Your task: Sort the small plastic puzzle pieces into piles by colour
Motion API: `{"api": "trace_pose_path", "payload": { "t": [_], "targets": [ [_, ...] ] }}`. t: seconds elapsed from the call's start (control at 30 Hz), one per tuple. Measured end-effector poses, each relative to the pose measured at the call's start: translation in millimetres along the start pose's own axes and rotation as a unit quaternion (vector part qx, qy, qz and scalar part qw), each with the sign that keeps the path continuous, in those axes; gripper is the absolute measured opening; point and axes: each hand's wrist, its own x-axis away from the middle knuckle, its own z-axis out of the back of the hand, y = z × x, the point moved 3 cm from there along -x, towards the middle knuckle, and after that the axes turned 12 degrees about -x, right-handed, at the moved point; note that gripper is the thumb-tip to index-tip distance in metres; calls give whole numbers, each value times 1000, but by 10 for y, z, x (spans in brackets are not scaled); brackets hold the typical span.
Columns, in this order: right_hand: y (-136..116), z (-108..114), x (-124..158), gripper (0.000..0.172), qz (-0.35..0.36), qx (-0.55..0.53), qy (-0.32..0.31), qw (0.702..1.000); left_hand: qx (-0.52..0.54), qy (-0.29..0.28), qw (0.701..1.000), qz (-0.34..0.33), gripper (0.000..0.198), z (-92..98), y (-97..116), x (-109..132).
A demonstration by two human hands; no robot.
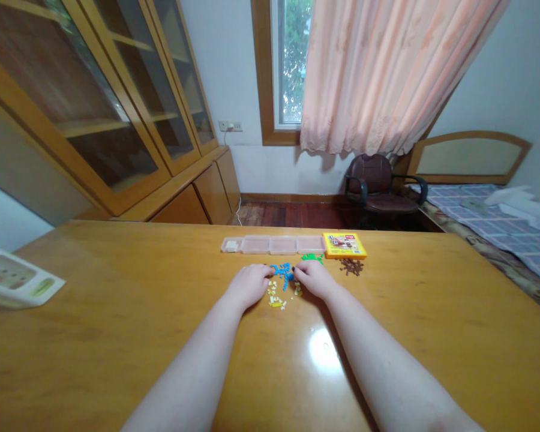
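Small blue pieces [284, 271] lie loosely piled on the wooden table [162, 312], between my two hands. My left hand [249, 284] rests at their left edge with its fingers pressed together; whatever they hold is too small to make out. On the right side of the pile, my right hand [314, 277] has its fingertips closed by a small dark piece [294, 270]. White and yellow pieces [276, 302] are scattered nearer to me. Green pieces [312, 257] sit just beyond my right hand, and brown pieces [351, 267] form a heap farther right.
A row of clear plastic trays [270, 245] stretches behind the pieces, with a yellow box [344, 245] at its right end. A white box [15, 279] stands at the table's left edge. Beyond the table are a chair [380, 183] and a glass-door cabinet [171, 174].
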Motion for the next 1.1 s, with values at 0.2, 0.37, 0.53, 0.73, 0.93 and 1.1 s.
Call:
{"api": "trace_pose_path", "payload": {
  "t": [0.2, 0.37, 0.53, 0.73, 0.93, 1.1],
  "targets": [
    [19, 4, 9, 29, -44, -31, -1, 999, 7, -52, 999, 8, 41, 32, -23, 38],
    [-11, -22, 15, 26, -72, -101, -21, 992, 21, -67, 997, -13, 42, 60, -39, 90],
    [-20, -93, 21, 23, -94, -211, -89, 969, 67, -89, 991, -71, 40, 47, -8, 122],
    [31, -72, 7, 23, -86, -218, -38, 972, 49, 5, 998, -47, 39, 112, -36, 70],
    [12, -54, 19, 24, -71, -173, -57, 981, 49, -23, 996, -67, 42, 30, -29, 38],
    [-33, -74, 55, 25, -47, -158, -129, 978, 65, -54, 993, -87, 41, 2, -10, 55]
  ]
}}
